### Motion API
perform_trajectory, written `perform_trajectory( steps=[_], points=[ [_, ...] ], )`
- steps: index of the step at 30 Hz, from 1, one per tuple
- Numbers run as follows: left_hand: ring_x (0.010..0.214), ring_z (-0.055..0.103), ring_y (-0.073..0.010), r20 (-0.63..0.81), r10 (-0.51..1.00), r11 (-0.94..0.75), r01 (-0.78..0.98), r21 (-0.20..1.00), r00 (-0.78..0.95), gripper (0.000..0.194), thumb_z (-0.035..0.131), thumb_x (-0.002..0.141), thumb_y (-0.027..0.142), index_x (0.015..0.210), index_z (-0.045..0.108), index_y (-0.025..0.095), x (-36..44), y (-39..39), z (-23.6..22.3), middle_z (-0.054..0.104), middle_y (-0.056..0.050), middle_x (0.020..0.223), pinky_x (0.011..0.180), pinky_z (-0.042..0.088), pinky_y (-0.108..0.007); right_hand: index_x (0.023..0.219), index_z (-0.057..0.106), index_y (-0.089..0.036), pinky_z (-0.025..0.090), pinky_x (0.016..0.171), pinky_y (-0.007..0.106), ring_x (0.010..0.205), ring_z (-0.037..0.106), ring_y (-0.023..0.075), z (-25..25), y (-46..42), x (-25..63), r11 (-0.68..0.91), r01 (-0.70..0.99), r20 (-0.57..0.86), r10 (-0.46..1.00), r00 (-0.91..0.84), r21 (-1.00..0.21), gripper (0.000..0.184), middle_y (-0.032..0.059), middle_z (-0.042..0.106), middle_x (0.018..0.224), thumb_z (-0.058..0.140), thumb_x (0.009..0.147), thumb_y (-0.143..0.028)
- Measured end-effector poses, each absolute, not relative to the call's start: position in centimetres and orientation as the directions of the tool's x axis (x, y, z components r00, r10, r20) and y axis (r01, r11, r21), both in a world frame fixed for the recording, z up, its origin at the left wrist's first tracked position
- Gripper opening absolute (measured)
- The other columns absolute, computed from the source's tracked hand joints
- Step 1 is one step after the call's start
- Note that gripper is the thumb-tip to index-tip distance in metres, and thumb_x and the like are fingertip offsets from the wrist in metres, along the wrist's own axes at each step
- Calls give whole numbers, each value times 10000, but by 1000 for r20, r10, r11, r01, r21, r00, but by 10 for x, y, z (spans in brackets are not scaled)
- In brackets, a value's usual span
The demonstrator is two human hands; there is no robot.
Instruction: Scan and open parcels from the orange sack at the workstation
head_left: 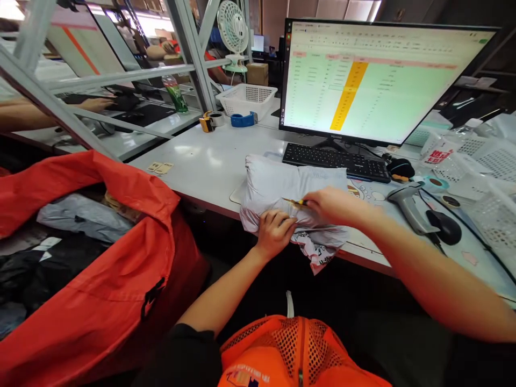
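Note:
A pale grey plastic mailer bag (278, 180), plump and wrinkled, lies on the near edge of the desk. My left hand (275, 232) is closed on its near side, fingers curled over the plastic. In my right hand (328, 204), somewhat blurred, is a slim yellow and black utility knife (296, 202), its tip pointing left over the top of the bag. Whether the blade touches the plastic I cannot tell. A crumpled white, red and black printed flap (316, 251) hangs from the bag over the desk edge.
A keyboard (334, 161) and monitor (374, 86) stand behind the bag. To the right are a barcode scanner (411, 207), a mouse (443, 227) and white baskets (492, 156). At left, a red sack (161, 252) holds several parcels. A blue tape dispenser (244, 119) sits farther back.

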State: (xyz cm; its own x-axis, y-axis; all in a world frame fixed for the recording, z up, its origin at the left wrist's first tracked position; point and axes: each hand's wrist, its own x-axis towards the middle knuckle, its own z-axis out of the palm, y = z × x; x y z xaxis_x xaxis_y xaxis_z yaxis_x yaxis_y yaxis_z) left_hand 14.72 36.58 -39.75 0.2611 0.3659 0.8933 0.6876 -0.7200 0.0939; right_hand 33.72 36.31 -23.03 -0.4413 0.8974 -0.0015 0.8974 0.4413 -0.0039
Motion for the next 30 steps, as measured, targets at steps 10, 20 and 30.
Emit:
perform_trajectory(
  steps=[10, 20, 30],
  points=[
    [1025, 605, -284, 743, 467, -741, 670, 34, 479, 200, 629, 1058, 368, 1036, 751, 211, 145, 361, -334, 733, -74, 1043, 880, 428, -441, 1440, 694, -262, 545, 797, 469, 935, 687, 342, -275, 278, 543, -180, 977, 317, 939, 135, 116, 490, 147, 734, 1149, 456, 1066, -470],
    [1173, 580, -327, 453, 630, -666, 739, -102, 630, 298, 744, 991, 374, 1178, 732, 141, 167, 391, -301, 699, -126, 1207, 949, 417, -449, 1357, 717, -137, 550, 945, 530, 1090, 639, 376, -315, 321, 502, -110, 994, 462, 883, 87, 22, 478, 199, 684, 1182, 449, 1038, -372],
    [1186, 553, -328, 445, 671, -609, 783, -126, 593, 238, 536, 1077, 246, 1136, 730, 123, 175, 381, -316, 688, -161, 1190, 973, 374, -467, 1393, 683, -189, 443, 1210, 502, 1346, 581, 304, -274, 397, 376, 541, 819, 442, 792, -421, -189, 481, 138, 620, 1444, 580, 925, -236]
  ],
)
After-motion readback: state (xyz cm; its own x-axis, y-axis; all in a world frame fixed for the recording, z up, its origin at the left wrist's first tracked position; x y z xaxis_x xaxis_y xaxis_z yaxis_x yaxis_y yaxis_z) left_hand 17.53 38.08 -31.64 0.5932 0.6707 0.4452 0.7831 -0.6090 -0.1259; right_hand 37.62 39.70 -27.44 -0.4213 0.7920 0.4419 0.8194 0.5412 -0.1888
